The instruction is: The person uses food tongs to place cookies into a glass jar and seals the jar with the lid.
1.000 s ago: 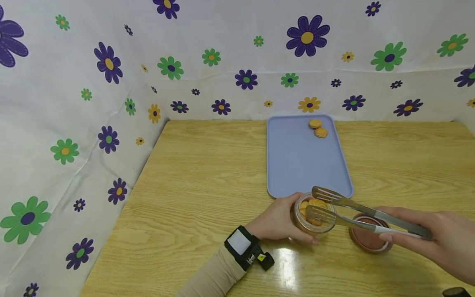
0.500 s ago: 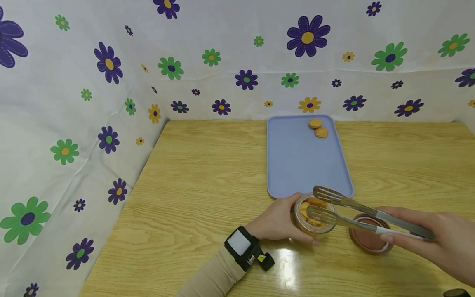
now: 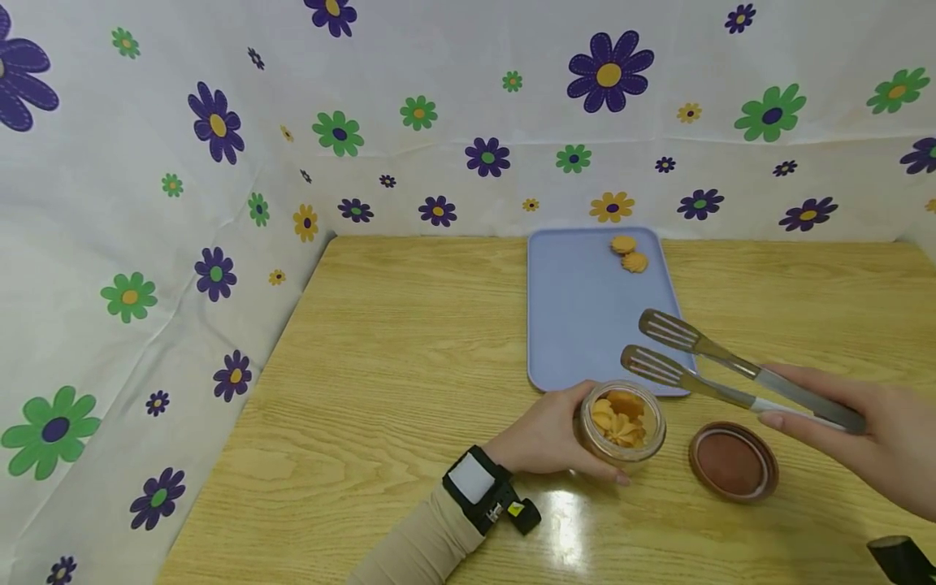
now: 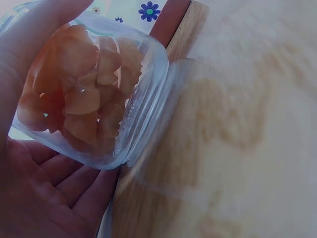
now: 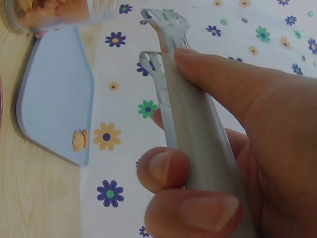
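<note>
My left hand [image 3: 544, 435] curls round a clear jar [image 3: 653, 439] of golden piped cookies [image 3: 620, 418]. The left wrist view shows the jar's base on the wooden table and the cookies stacked behind its wall. With my right hand [image 3: 870, 431] I grip metal tongs [image 3: 720, 355] by their grey handle, thumb on one arm and fingers round the other. Their slotted ends are spread apart, nothing between them, over the near right part of a blue tray [image 3: 578, 325]. Two cookies [image 3: 629, 253] lie at the tray's far right corner.
A brown round lid [image 3: 734, 461] lies on the table [image 3: 380, 349] to the right of the jar. A dark object [image 3: 903, 561] shows at the lower right edge. Flower-patterned cloth [image 3: 439, 73] stands behind and to the left of the table.
The tongs have moved from over the jar's mouth up and away towards the tray, with their ends spread. The cookies in the jar have shifted. My left hand stays on the jar.
</note>
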Tool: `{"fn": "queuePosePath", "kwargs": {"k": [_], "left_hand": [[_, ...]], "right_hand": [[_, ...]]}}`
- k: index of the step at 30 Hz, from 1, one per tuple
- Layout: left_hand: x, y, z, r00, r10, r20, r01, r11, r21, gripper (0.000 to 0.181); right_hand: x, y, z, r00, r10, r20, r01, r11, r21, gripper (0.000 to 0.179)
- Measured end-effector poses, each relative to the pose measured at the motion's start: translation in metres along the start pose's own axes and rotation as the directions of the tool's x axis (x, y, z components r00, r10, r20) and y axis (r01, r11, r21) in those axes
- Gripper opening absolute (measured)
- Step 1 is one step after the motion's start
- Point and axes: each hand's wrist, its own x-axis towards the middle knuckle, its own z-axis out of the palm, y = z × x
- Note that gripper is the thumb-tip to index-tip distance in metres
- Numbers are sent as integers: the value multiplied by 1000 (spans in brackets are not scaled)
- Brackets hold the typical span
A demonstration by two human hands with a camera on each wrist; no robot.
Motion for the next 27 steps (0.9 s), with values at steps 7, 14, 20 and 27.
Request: {"fn": "queuePosePath", "kwargs": {"k": [7,14,20,27], "left_hand": [[0,1,0,1000,-7,-7,8,1000,26,98],[0,1,0,1000,-8,-5,8,1000,21,97],[-1,1,0,1000,-4,-1,4,1000,14,95],[-1,1,-1,1000,1,-1,-1,1000,8,95]], "right_hand": [[37,13,-5,999,50,4,-50,997,51,78],[78,17,-5,998,50,35,-52,997,56,87],[115,21,1,993,81,83,-87,993,73,99],[153,25,4,993,62,101,-66,997,37,101]]}}
